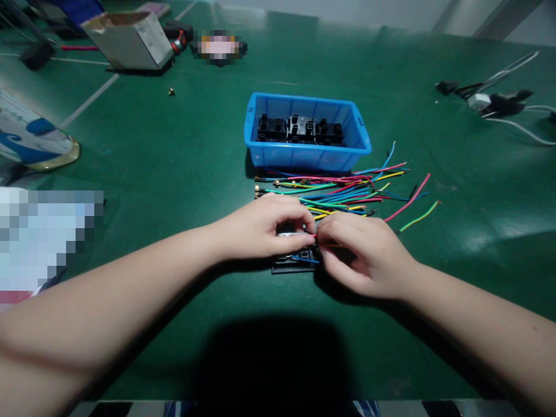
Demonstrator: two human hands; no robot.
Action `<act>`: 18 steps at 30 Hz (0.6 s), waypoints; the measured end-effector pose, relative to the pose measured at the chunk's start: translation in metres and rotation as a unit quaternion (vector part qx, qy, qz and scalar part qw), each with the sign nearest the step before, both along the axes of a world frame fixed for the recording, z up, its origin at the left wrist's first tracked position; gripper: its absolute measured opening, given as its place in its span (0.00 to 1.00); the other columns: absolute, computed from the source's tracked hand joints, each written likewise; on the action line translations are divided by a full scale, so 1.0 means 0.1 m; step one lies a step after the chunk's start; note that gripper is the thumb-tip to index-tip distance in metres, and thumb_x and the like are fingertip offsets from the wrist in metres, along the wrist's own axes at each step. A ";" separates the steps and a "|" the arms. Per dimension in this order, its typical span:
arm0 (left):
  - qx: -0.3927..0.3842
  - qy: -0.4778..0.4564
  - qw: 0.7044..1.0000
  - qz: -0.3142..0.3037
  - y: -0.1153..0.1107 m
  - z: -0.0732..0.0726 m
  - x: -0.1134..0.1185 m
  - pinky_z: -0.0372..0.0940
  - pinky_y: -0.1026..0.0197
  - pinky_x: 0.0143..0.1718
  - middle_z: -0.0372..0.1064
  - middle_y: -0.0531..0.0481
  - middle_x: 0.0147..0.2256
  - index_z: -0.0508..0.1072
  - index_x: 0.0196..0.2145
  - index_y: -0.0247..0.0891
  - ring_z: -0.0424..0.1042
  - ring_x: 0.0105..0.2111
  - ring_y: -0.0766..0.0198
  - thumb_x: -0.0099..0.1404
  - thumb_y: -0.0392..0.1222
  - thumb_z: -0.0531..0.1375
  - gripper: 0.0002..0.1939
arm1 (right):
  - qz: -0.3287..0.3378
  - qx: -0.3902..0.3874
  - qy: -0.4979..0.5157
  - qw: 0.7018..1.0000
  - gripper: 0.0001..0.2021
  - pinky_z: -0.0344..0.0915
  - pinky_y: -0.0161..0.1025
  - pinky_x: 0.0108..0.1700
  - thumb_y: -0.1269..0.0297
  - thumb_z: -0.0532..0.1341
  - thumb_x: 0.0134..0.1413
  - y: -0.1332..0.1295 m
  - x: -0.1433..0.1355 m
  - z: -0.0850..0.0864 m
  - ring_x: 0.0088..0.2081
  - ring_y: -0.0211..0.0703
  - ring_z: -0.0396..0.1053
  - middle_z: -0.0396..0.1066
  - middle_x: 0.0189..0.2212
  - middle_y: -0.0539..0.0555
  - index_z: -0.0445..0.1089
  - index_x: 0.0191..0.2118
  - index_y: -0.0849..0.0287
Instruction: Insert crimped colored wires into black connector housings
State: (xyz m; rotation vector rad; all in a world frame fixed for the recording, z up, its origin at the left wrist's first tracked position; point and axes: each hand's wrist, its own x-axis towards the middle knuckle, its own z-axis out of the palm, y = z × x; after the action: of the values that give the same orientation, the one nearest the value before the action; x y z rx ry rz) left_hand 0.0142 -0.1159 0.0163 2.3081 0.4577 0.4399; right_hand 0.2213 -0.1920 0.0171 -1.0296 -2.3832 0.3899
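My left hand (pixel 278 227) reaches over a black plastic part (pixel 293 268), its thumb and forefinger pinched together. From the left, my right hand (pixel 371 255) meets it with bent, closed fingertips. A short bit of red wire (pixel 314 236) shows between the two sets of fingertips; the rest of it is hidden. A thin blue wire (pixel 304 259) lies across the black part, which is flat on the table and partly covered by my left hand. Just beyond my hands lies a bundle of coloured wires (pixel 343 194), some with brass-coloured terminals at their left ends.
Behind the wires stands a blue bin (pixel 308 157) with several black plastic parts. A cut yellow-green wire (pixel 419 217) lies to the right. Farther off are a white box (pixel 139 43), a small brass piece (pixel 171 91) and cables with a plug (pixel 480 102) on the green table (pixel 434 347).
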 end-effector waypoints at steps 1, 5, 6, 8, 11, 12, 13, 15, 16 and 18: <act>-0.001 0.001 1.000 -0.001 0.00 0.00 0.00 0.63 0.64 0.39 0.75 0.50 0.34 0.76 0.39 0.34 0.72 0.35 0.66 0.66 0.42 0.60 0.09 | 0.000 0.001 0.000 1.000 0.03 0.63 0.38 0.32 0.72 0.56 0.54 0.00 0.00 0.00 0.30 0.42 0.67 0.70 0.29 0.54 0.66 0.34 0.60; -0.012 0.005 1.000 -0.001 0.01 0.01 0.00 0.63 0.64 0.40 0.76 0.50 0.33 0.76 0.38 0.34 0.73 0.35 0.65 0.66 0.42 0.60 0.08 | -0.004 0.003 0.000 1.000 0.03 0.62 0.37 0.32 0.72 0.56 0.54 0.00 -0.01 0.00 0.29 0.41 0.66 0.70 0.28 0.53 0.66 0.34 0.59; -0.012 0.005 1.000 -0.001 0.01 0.01 0.00 0.63 0.63 0.40 0.76 0.50 0.33 0.76 0.37 0.35 0.73 0.35 0.65 0.66 0.42 0.60 0.08 | -0.005 0.005 0.000 1.000 0.03 0.62 0.37 0.32 0.72 0.56 0.54 0.00 -0.01 0.01 0.29 0.41 0.66 0.69 0.28 0.53 0.66 0.34 0.59; -0.006 0.004 1.000 -0.001 0.01 0.01 -0.01 0.63 0.63 0.41 0.76 0.50 0.34 0.76 0.38 0.35 0.72 0.36 0.65 0.67 0.42 0.59 0.09 | -0.005 0.007 -0.001 1.000 0.04 0.63 0.37 0.32 0.72 0.56 0.54 0.00 -0.01 0.01 0.29 0.41 0.66 0.70 0.28 0.53 0.66 0.35 0.58; -0.002 0.005 1.000 0.001 0.02 0.00 -0.01 0.63 0.62 0.43 0.76 0.48 0.36 0.76 0.39 0.35 0.72 0.38 0.64 0.70 0.43 0.56 0.11 | -0.009 0.009 -0.001 1.000 0.04 0.63 0.37 0.32 0.72 0.56 0.54 -0.01 -0.02 0.01 0.29 0.41 0.67 0.70 0.28 0.53 0.66 0.35 0.58; -0.004 0.005 1.000 0.000 0.02 0.00 -0.02 0.63 0.61 0.43 0.76 0.48 0.36 0.76 0.40 0.35 0.72 0.38 0.64 0.70 0.43 0.55 0.12 | -0.011 0.008 -0.001 1.000 0.04 0.63 0.37 0.32 0.72 0.56 0.54 -0.01 -0.02 0.01 0.29 0.41 0.67 0.70 0.28 0.53 0.66 0.35 0.58; -0.006 0.007 1.000 0.000 0.02 0.00 -0.02 0.63 0.61 0.43 0.76 0.47 0.37 0.76 0.40 0.35 0.72 0.38 0.63 0.71 0.43 0.54 0.12 | -0.012 0.007 -0.001 1.000 0.04 0.63 0.37 0.32 0.72 0.56 0.54 -0.01 -0.01 0.01 0.29 0.41 0.67 0.70 0.28 0.53 0.66 0.35 0.58; -0.008 0.008 1.000 -0.002 0.02 0.00 -0.02 0.63 0.61 0.43 0.76 0.47 0.37 0.76 0.41 0.35 0.72 0.39 0.63 0.71 0.42 0.54 0.12 | -0.010 0.007 -0.003 1.000 0.04 0.64 0.38 0.32 0.72 0.56 0.54 -0.01 -0.01 0.01 0.30 0.41 0.67 0.70 0.28 0.53 0.66 0.35 0.58; -0.008 0.009 1.000 -0.001 0.02 0.00 -0.02 0.63 0.61 0.43 0.76 0.47 0.38 0.76 0.41 0.35 0.72 0.39 0.63 0.71 0.42 0.54 0.12 | -0.006 0.011 -0.004 1.000 0.05 0.64 0.38 0.33 0.73 0.57 0.54 -0.01 0.00 0.01 0.31 0.42 0.67 0.71 0.29 0.54 0.66 0.35 0.57; -0.006 0.011 1.000 -0.001 0.02 0.00 -0.03 0.63 0.62 0.43 0.76 0.47 0.38 0.76 0.41 0.35 0.72 0.39 0.63 0.70 0.42 0.54 0.12 | 0.006 0.031 -0.004 0.999 0.06 0.66 0.40 0.37 0.74 0.57 0.54 -0.01 0.00 0.01 0.35 0.44 0.69 0.73 0.34 0.56 0.68 0.37 0.57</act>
State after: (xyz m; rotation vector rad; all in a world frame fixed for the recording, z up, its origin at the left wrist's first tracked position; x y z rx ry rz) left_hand 0.0117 -0.1142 0.0163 2.3025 0.4682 0.4113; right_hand 0.2217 -0.1928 0.0183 -0.9901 -2.3937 0.3144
